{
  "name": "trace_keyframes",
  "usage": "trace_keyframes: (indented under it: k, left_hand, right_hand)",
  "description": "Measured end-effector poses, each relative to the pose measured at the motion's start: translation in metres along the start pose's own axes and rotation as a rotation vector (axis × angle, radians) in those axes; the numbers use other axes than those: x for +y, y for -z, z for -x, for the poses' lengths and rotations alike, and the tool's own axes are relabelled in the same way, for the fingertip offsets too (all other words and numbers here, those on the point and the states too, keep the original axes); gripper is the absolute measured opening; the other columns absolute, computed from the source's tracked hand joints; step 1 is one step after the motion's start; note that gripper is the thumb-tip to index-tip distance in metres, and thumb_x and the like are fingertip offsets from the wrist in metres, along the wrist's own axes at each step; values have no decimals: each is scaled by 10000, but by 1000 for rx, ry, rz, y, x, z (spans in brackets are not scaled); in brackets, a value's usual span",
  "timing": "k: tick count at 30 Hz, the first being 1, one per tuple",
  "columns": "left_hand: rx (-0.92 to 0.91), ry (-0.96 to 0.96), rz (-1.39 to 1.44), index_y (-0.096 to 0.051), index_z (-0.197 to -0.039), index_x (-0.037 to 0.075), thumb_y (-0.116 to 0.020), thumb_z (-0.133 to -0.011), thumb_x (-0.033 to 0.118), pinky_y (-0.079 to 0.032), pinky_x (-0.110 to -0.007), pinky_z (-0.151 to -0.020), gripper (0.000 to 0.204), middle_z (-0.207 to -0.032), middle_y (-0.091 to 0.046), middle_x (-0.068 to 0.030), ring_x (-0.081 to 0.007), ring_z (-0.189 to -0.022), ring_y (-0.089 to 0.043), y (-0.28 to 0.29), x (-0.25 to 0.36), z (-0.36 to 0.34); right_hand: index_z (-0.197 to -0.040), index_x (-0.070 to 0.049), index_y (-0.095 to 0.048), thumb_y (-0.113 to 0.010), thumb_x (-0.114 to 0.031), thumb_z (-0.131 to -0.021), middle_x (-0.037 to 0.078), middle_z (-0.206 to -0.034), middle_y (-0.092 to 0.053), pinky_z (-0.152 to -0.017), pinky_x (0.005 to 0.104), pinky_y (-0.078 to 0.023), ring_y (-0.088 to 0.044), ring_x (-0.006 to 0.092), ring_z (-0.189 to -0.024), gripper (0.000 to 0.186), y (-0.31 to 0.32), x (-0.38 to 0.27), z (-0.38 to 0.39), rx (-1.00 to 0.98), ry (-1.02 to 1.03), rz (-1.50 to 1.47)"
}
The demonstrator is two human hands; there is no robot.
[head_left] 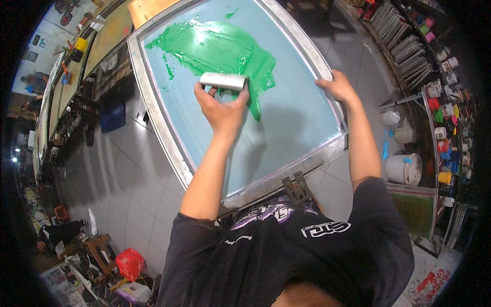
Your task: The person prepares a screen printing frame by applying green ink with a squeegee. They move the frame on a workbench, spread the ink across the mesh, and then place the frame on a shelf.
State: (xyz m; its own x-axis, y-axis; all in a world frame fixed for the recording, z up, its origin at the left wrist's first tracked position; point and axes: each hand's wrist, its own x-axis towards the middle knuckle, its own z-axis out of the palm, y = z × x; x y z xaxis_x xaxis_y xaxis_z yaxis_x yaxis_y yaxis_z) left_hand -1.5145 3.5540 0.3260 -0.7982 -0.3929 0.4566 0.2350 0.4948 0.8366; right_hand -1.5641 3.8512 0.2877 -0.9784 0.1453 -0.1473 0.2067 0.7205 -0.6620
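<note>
A large screen-printing frame [153,116] with pale blue mesh [286,120] lies tilted in front of me. Thick green emulsion or ink [220,46] is smeared unevenly over the far part of the mesh, with one streak running toward me. My left hand [221,107] grips a short silver metal scoop coater [223,81] by its near side, fingers and thumb spread along it. The coater sits at the near edge of the green patch; its underside is hidden. On the right rail, my right hand [337,88] clasps the frame, thumb over the top and most fingers out of sight beneath.
A metal hinge clamp [296,188] is at the frame's near edge, by my body. Shelves of jars and tubs [444,133] line the right, above a white bucket [404,170]. Long work tables [105,38] run along the left, where another person [37,84] appears. A red bag [130,263] lies at lower left.
</note>
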Motion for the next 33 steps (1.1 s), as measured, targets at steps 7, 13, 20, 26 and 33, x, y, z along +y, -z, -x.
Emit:
trace_keyframes:
  k: [7, 13, 20, 26, 33]
  left_hand:
    - [27, 82, 338, -234, -1175, -57, -761, -566, 68, -426, -352, -891, 816, -1180, -354, -204, -277, -1071, -462, -18, -29, -48]
    - [-108, 379, 244, -239, -1215, -13, -705, -616, -19, -470, -324, -812, 760, -1206, -398, -180, -249, -1020, -519, 13, -12, -50]
    - [-220, 819, 598, -413, -1128, -49, -623, -732, 11, -509, -319, -643, 451, -1012, -553, -156, -210, -806, -595, 31, -36, -64]
    - [-266, 703, 1262, -394, -1167, -36, -474, -824, -14, -407, -422, -941, 353, -1201, -467, -142, -254, -1089, -483, 46, -51, -57]
    - [-362, 529, 1351, -367, -1204, -15, -428, -839, -30, -301, -465, -1017, 370, -1189, -484, -116, -207, -1107, -469, 66, -63, -67]
  right_hand:
    - [-1003, 98, -533, -676, -344, -636, 259, -986, -572, -796, 363, -435, -575, 325, -908, 592, 3, -3, 2, -34, -14, -37]
    - [-1021, 100, -525, -670, -367, -636, 263, -999, -566, -803, 367, -430, -568, 331, -920, 623, 3, -2, 2, -4, -37, 7]
    - [-1013, 97, -535, -681, -365, -624, 264, -993, -571, -796, 364, -435, -573, 328, -922, 621, 3, -6, 6, 11, -13, -30]
    - [-1031, 82, -534, -681, -348, -632, 252, -974, -585, -789, 358, -443, -585, 321, -897, 605, 5, -10, 8, 3, -7, -2]
    - [-1030, 86, -531, -692, -327, -644, 253, -981, -579, -797, 356, -442, -578, 316, -917, 588, 5, -11, 10, -2, -31, -34]
